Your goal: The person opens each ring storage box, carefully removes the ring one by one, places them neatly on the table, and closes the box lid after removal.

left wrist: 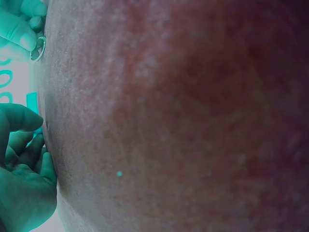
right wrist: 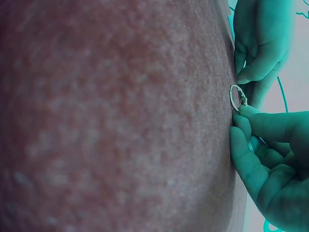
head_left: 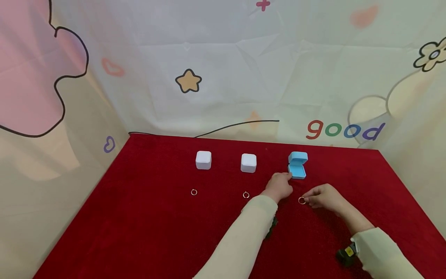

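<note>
My right hand (head_left: 325, 197) pinches a ring (head_left: 299, 200) between thumb and fingertips, low over the red cloth. In the right wrist view that ring (right wrist: 232, 99) stands upright at the fingertips, with a small setting on its band. An opened light blue ring box (head_left: 297, 171) sits just beyond, its lid raised at the back. My left hand (head_left: 280, 186) reaches to the near left side of this box, a fingertip right at its lower edge. The left thumb stands apart from the box, with the fingers loosely bent.
Two closed white ring boxes (head_left: 203, 160) stand in a row left of the blue one. In front of them lie two more rings, a left ring (head_left: 191, 192) and a middle ring (head_left: 243, 195). The red cloth (head_left: 139, 224) reaches back to a patterned curtain (head_left: 223, 93).
</note>
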The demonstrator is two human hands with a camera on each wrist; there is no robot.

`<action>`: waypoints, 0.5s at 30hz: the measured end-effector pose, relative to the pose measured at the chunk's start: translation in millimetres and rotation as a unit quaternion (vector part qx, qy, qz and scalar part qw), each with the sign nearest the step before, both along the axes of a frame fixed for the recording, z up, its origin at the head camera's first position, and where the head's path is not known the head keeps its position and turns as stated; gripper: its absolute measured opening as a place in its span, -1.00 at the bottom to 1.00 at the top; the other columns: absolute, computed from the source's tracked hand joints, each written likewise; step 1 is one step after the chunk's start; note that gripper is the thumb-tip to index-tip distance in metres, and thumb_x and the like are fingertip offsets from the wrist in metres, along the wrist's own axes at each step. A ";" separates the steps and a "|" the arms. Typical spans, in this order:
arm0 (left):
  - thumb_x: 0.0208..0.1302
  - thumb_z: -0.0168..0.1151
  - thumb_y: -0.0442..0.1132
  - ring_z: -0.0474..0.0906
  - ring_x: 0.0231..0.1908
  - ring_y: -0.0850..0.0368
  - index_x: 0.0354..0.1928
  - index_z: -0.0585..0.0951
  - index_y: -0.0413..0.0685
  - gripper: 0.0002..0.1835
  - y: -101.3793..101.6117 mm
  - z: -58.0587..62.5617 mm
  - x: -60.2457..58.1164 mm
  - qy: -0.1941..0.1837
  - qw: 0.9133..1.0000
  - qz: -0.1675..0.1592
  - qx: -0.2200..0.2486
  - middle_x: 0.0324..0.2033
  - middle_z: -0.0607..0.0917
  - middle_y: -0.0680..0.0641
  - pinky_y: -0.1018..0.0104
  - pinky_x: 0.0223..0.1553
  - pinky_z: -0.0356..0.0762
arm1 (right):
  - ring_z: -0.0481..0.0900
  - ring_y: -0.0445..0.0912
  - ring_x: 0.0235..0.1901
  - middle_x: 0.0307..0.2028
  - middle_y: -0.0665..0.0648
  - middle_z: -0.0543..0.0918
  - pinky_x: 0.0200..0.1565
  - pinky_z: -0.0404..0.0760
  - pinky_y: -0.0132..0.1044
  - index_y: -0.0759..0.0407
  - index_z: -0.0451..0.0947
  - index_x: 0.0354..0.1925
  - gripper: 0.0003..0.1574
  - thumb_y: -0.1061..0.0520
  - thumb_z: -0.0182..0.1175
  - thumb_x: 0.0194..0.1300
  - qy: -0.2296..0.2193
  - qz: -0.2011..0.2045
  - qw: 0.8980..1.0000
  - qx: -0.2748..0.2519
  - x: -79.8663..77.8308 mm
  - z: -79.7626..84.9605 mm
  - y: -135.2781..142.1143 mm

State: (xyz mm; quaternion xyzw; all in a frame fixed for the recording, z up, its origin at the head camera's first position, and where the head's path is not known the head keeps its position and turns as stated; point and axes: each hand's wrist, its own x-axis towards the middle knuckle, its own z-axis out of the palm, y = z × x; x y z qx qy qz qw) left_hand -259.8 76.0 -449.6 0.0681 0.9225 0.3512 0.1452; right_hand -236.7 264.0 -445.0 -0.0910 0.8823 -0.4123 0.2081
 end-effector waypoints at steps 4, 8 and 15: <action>0.45 0.18 -0.23 0.37 0.43 0.23 0.46 0.45 0.19 -0.44 0.6 0.2 0.3 -0.004 1.000 0.003 0.001 0.41 0.52 0.20 0.41 0.37 0.45 | 0.75 -0.20 -0.32 -0.24 0.31 0.83 -0.23 0.79 -0.27 0.59 0.67 -0.05 -0.69 0.31 0.19 0.42 0.002 -0.003 1.000 0.012 0.7 1.7 -2.4; 0.45 0.19 -0.22 0.38 0.42 0.24 0.46 0.45 0.21 -0.44 0.6 -1.1 -0.8 -0.009 1.000 0.006 0.000 0.41 0.52 0.21 0.40 0.37 0.46 | 0.76 -0.15 -0.34 -0.28 0.29 0.83 -0.24 0.80 -0.24 0.56 0.69 -0.09 -0.70 0.28 0.22 0.40 0.008 -0.010 1.000 0.028 0.8 3.5 -5.6; 0.47 0.16 -0.23 0.37 0.43 0.22 0.46 0.46 0.18 -0.46 -0.7 1.0 -1.1 -0.008 1.000 0.000 0.002 0.41 0.53 0.20 0.38 0.38 0.45 | 0.76 -0.12 -0.35 -0.30 0.28 0.83 -0.22 0.80 -0.19 0.55 0.71 -0.13 -0.69 0.26 0.24 0.37 0.008 -0.012 0.999 0.046 -1.0 4.6 -8.8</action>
